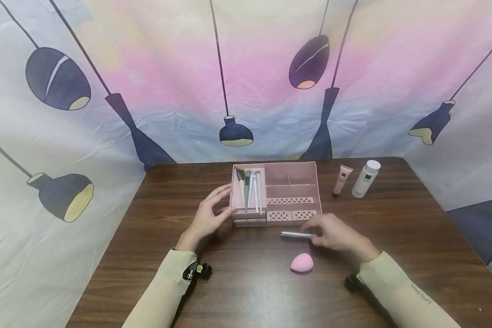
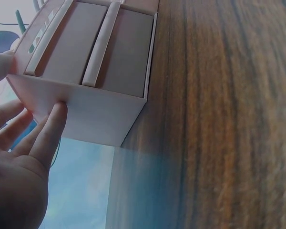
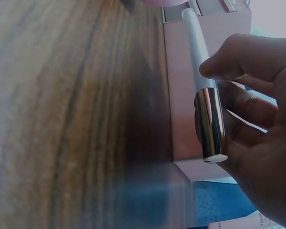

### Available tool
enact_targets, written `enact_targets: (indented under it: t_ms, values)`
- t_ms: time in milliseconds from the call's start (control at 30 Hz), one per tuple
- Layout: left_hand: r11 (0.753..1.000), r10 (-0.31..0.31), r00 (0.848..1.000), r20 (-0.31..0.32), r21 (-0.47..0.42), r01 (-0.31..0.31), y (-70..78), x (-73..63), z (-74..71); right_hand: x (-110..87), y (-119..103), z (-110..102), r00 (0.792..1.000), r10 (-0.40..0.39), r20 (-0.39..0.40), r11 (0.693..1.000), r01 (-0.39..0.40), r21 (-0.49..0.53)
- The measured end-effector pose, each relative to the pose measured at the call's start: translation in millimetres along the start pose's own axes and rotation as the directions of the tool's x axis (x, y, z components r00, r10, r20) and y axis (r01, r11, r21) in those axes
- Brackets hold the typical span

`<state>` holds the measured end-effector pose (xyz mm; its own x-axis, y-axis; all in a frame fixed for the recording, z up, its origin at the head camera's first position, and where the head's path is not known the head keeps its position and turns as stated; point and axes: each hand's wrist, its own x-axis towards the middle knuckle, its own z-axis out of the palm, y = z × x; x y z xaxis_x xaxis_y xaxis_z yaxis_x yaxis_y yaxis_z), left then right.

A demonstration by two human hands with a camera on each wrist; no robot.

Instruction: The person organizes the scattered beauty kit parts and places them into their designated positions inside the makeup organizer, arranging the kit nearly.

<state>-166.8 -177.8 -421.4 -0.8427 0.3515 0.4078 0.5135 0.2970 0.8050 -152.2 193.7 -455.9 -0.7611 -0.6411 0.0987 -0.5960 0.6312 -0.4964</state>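
A pink makeup organizer [image 1: 284, 171] stands toward the table's far edge, with several makeup brushes [image 1: 247, 193] lying in its left top tray. My left hand [image 1: 208, 217] touches the organizer's left side, thumb at the front corner; the left wrist view shows its fingers extended against the side wall [image 2: 97, 114] beside two drawers. In front of the organizer's right part, my right hand [image 1: 334, 232] pinches a slim cosmetic tube [image 3: 199, 57] with a pale barrel and a shiny metallic end. A pink makeup sponge [image 1: 302, 263] lies nearer me on the table.
To the organizer's right stand a small pink squeeze tube [image 1: 343, 177] with a dark cap and a white bottle [image 1: 365, 181]. The dark wood table [image 1: 238, 291] ends at a hanging cloth [image 1: 262, 91] printed with lamps. Perforated compartments [image 1: 290, 200] fill the organizer's right front.
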Motion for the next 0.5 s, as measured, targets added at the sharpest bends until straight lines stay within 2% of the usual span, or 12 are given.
enact_targets:
  t_ms: [133, 367, 500]
  values:
    - [1.000, 0.005, 1.000, -0.003, 0.014, -0.005, -0.3, 0.2, 0.1, 1.5, 0.8, -2.5, 0.999, -0.028, -0.036, 1.000, 0.028, 0.004]
    - [0.995, 0.054, 0.998, -0.022, 0.087, -0.052, -2.6, 0.0, 1.1, 6.2, 2.7, -11.2, 0.991, -0.068, -0.114, 0.998, 0.069, -0.003]
    - [0.993, 0.059, 0.998, -0.033, 0.100, -0.055, -20.2, 0.5, 2.8, 9.4, 3.1, -17.4, 0.988, -0.059, -0.146, 0.998, 0.062, 0.018]
